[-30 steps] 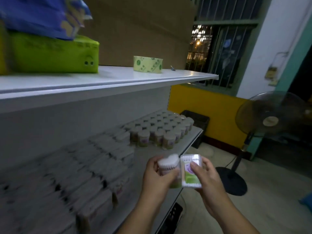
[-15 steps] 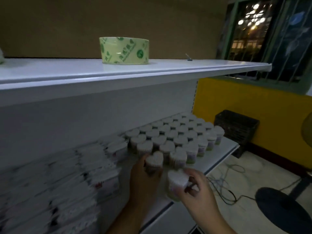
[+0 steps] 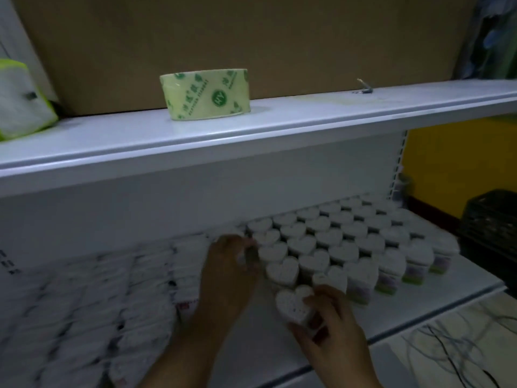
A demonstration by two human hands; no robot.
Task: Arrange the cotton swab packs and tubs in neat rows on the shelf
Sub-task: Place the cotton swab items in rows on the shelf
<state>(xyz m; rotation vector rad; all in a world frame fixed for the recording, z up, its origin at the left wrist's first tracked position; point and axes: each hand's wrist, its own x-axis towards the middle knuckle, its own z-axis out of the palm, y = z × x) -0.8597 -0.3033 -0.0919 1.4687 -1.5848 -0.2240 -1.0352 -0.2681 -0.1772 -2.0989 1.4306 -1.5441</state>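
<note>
Heart-shaped cotton swab tubs (image 3: 338,239) stand in rows on the right half of the lower white shelf (image 3: 436,301). Flat swab packs (image 3: 92,303) fill the left half, blurred. My right hand (image 3: 333,323) grips one heart tub (image 3: 293,303) at the front left corner of the rows, close to its neighbours. My left hand (image 3: 229,273) reaches deeper in, its fingers curled round something small between the packs and the tubs; what it holds is mostly hidden.
The upper shelf (image 3: 279,121) overhangs close above, carrying a green-printed tape roll (image 3: 205,93), a green and white pack (image 3: 19,99) and a cardboard sheet behind. A black crate (image 3: 489,219) and loose cables (image 3: 453,345) lie at the right by the yellow wall.
Both hands moved further onto the lower shelf. My right hand brought its tub from the shelf's front edge to the corner of the rows; my left hand pushed deeper in.
</note>
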